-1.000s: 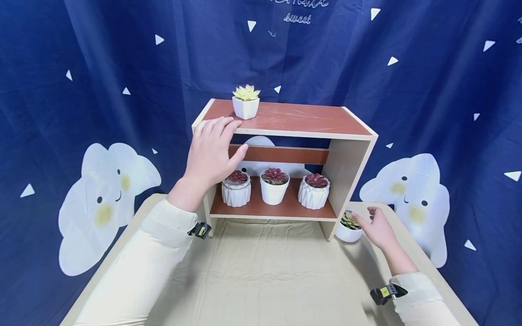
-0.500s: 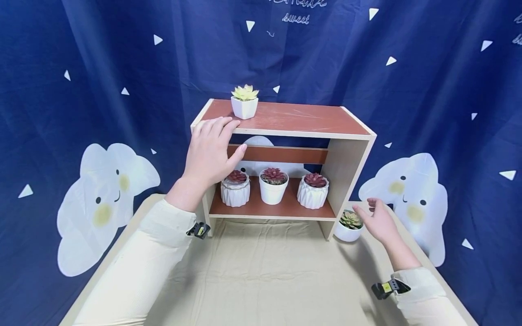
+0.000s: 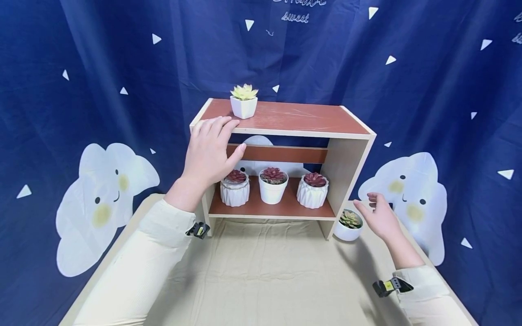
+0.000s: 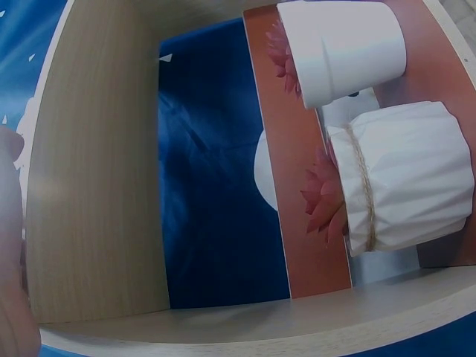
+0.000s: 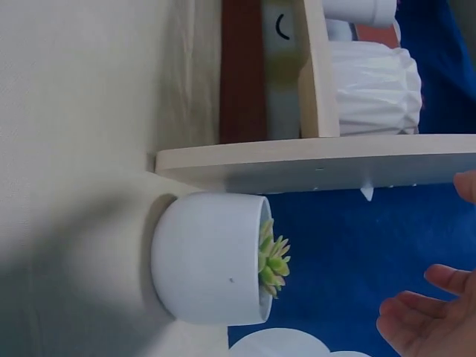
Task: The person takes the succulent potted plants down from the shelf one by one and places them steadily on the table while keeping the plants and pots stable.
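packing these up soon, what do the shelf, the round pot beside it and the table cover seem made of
Shelf: probably wood-effect board; pale grain shows under its top, scratches on the smooth upper face.
Round pot: ceramic or plastic, left open by its plain, smooth white wall.
Table cover: probably matte cloth, given its creases.

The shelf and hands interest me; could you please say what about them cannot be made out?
Head view: the left hand hides part of the left side of the shelf.
Left wrist view: the left edge cuts off most of the left hand.
Right wrist view: the right edge cuts off parts of the right hand and shelf.
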The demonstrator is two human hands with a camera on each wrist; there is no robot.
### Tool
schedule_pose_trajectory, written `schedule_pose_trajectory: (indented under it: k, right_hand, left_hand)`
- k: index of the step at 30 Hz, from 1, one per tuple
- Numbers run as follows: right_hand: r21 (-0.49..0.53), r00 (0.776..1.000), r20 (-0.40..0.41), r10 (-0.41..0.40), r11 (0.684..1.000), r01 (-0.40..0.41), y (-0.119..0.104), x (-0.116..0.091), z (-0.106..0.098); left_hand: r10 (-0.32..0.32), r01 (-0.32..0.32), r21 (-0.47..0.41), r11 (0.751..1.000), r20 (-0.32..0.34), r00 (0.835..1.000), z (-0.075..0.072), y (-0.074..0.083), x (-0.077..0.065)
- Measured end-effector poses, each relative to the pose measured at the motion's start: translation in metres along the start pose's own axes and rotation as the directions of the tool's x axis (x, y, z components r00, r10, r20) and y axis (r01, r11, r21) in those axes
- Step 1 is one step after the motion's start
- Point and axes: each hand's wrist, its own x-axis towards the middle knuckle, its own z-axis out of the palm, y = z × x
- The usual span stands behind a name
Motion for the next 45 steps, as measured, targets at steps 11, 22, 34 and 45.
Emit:
schedule_pose_trajectory:
  k: [11, 22, 34, 45]
  right_hand:
    - [0.000, 1.000, -0.012, -0.020, 1.000, 0.020, -0.011, 0.001, -0.011]
    - [-0.014, 0.998, -0.045, -0.049, 0.999, 0.049, -0.027, 0.002, -0.024]
    - [-0.034, 0.995, -0.059, -0.076, 0.997, 0.074, -0.040, 0.003, -0.035]
    - [-0.009, 0.992, -0.078, -0.098, 0.995, 0.098, -0.052, 0.004, -0.043]
  left_hand:
    - [-0.002, 0.002, 0.000, 1.000, 0.001, 1.000, -0.001, 0.001, 0.000]
    - [0.004, -0.004, 0.004, 1.000, -0.009, 1.000, 0.000, 0.001, -0.001]
    - [0.005, -0.005, -0.004, 1.000, -0.009, 1.000, 0.000, 0.001, 0.000]
    - [0.002, -0.002, -0.006, 1.000, 0.000, 1.000, -0.001, 0.001, 0.000]
